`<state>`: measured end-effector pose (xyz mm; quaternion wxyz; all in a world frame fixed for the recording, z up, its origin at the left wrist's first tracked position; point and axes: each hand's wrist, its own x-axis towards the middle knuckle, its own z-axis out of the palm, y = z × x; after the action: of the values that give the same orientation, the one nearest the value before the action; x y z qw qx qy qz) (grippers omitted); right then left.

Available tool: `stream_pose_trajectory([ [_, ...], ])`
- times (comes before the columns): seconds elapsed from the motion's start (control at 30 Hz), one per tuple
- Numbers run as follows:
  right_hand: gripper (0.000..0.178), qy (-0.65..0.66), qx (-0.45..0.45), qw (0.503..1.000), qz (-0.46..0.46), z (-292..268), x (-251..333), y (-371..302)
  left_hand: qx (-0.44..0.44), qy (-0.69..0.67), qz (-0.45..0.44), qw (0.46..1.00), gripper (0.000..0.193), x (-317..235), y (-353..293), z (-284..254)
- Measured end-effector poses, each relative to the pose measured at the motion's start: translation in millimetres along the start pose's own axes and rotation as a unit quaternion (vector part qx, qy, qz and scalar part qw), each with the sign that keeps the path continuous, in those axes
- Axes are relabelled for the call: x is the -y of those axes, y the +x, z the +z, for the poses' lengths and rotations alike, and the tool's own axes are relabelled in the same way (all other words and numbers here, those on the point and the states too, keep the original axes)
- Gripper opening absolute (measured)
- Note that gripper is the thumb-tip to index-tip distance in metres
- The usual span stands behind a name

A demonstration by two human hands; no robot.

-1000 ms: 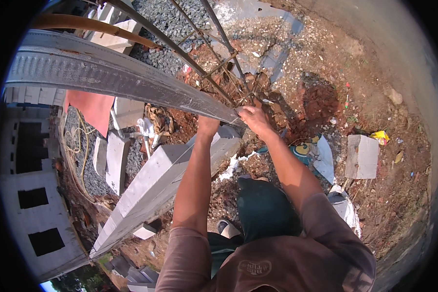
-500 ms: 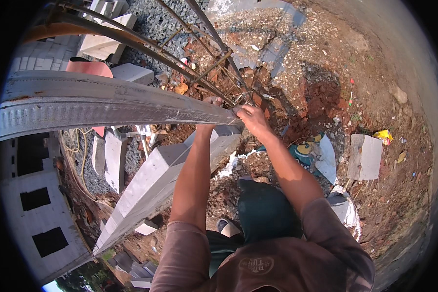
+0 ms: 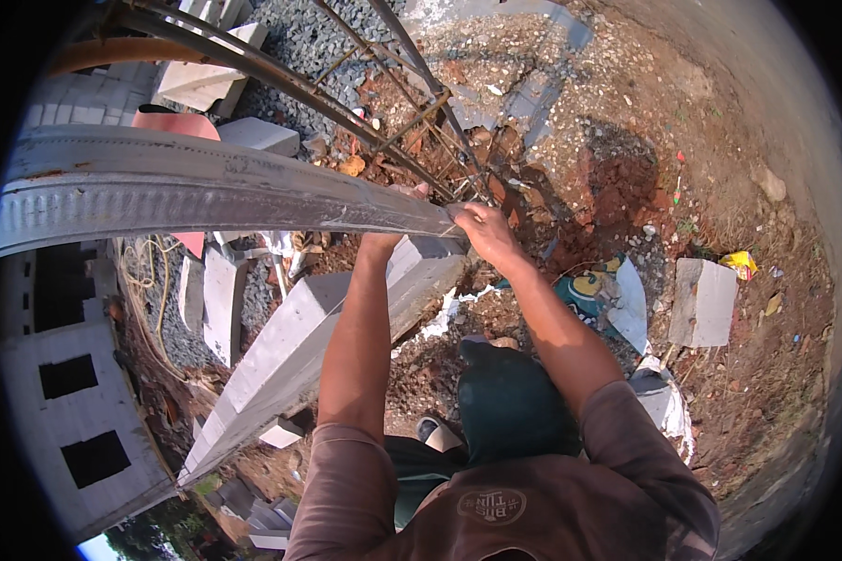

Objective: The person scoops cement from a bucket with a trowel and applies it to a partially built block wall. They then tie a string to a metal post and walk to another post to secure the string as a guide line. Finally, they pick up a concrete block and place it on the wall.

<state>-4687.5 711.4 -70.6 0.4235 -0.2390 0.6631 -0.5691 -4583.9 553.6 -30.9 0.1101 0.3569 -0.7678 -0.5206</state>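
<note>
A long grey metal channel (image 3: 225, 192), with a ribbed, dotted surface and some rust, stretches from the far left to the middle of the view. At its right end my right hand (image 3: 486, 230) is closed around the tip. A short way to the left, my left hand (image 3: 381, 243) grips the same channel from its near edge, with fingertips showing over the far edge and the palm hidden. Just beyond the channel's end stand rusty steel bars (image 3: 444, 107) tied together with cross ties. Below the channel runs a low wall of grey blocks (image 3: 290, 346).
Grey gravel (image 3: 299, 56) and loose concrete blocks (image 3: 220, 70) lie at the back left. A block building (image 3: 42, 397) with dark openings stands left. On the dirt to the right are a flat grey slab (image 3: 702, 301), a yellow wrapper (image 3: 739, 263) and crumpled sacking (image 3: 627, 304).
My left hand has slid a little left along the channel. The channel's left part has risen slightly in view, while my right hand stays at its end.
</note>
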Motion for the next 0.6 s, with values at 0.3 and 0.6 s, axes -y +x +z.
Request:
stream_pose_trajectory([
  [0.3, 0.047, -0.023, -0.021, 0.999, -0.012, -1, 0, -6, 0.131, 0.287, -0.002, 0.949, 0.022, -38, 16, -11],
  [0.6, 0.042, 0.000, -0.024, 1.000, 0.007, 0, 8, -14, -0.042, 0.230, 0.135, 0.963, 0.022, -17, -24, -13],
])
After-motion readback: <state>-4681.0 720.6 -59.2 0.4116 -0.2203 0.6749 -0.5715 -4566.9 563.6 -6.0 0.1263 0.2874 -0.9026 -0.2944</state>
